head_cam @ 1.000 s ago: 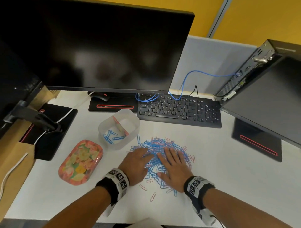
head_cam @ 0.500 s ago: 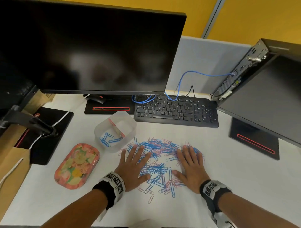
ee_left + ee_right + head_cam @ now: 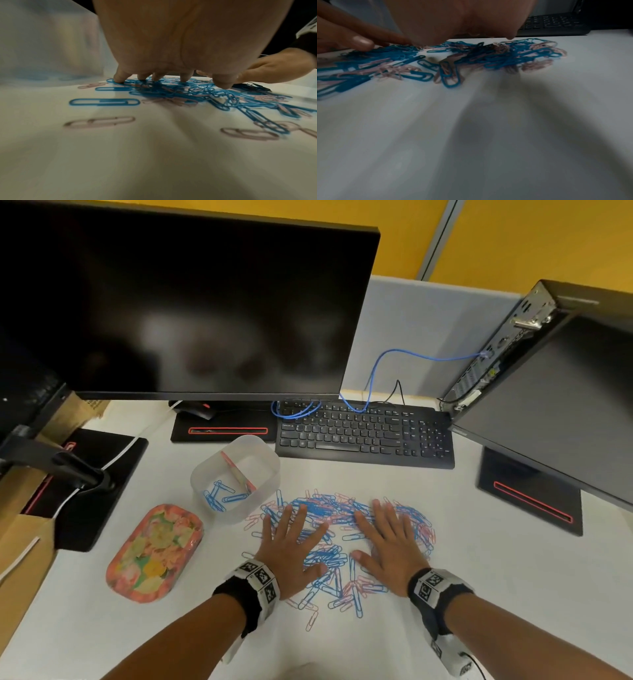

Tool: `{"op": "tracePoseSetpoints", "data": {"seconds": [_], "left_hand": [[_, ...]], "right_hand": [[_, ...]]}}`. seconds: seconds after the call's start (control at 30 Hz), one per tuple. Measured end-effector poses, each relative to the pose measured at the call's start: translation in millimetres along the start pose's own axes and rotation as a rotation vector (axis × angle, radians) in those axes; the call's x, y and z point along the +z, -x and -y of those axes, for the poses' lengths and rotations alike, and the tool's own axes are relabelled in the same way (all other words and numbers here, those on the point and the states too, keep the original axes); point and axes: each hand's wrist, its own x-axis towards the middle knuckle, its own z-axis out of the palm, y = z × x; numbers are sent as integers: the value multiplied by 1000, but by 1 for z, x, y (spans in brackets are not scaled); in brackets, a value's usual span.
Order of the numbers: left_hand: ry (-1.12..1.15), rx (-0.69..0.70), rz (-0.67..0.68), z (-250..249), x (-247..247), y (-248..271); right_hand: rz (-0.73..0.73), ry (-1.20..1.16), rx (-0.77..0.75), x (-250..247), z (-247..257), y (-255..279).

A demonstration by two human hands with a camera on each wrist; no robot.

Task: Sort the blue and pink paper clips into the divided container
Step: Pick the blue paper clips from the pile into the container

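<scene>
Left hand [image 3: 291,546] is laid flat, fingers spread and straight, pressed palm-down on the left part of the paper clip pile [image 3: 337,537]; nothing is gripped. Right hand [image 3: 387,542] is laid the same way on the right part of the pile, fingers straight and slightly fanned, nothing held. Both hands are apart, with a band of clips seen between the thumbs. In the left wrist view the fingertips [image 3: 120,79] are seen touching down on blue clips, with loose single blue and pink clips lying on the white worktop [image 3: 479,594] nearer the wrist. In the right wrist view the palm is seen low over a mixed blue and pink tangle; the fingertips are mostly hidden there. The pile is mixed blue and pink, spread on the worktop in front of the keyboard [image 3: 364,434], with stragglers towards the near edge. The divided container [image 3: 205,474], translucent with a pink divider [image 3: 238,472], is set just left of the pile's far-left edge; several blue clips [image 3: 219,496] are seen in its nearer compartment, and the far compartment's contents cannot be told. A floral tray [image 3: 154,553] is set left of the left hand, near the container. Monitors are seen behind and to the right.
</scene>
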Motion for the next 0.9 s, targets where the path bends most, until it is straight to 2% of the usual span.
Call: {"op": "tracePoseSetpoints", "data": {"seconds": [0.13,0.3,0.37,0.53,0.67,0.73,0.83,0.9], "left_hand": [[-15,25,45,-2,1,0],[42,-5,-25,12,-2,8],[92,-31,-110,19,-2,13],[150,-18,-328,32,-7,16],[213,-99,-403,43,-16,11],[221,-136,-400,51,-19,10],[223,-207,-328,62,-22,12],[222,-209,-304,66,-21,14]], "right_hand": [[46,20,33,3,0,-8],[41,-19,42,-5,-11,-5],[-24,-74,5,-8,-10,-3],[-310,-150,-173,-11,5,-2],[-331,-132,-278,-7,11,-10],[-330,-120,-295,-5,12,-11],[-309,-132,-275,-2,12,-8],[-298,-137,-252,0,11,-6]]}}
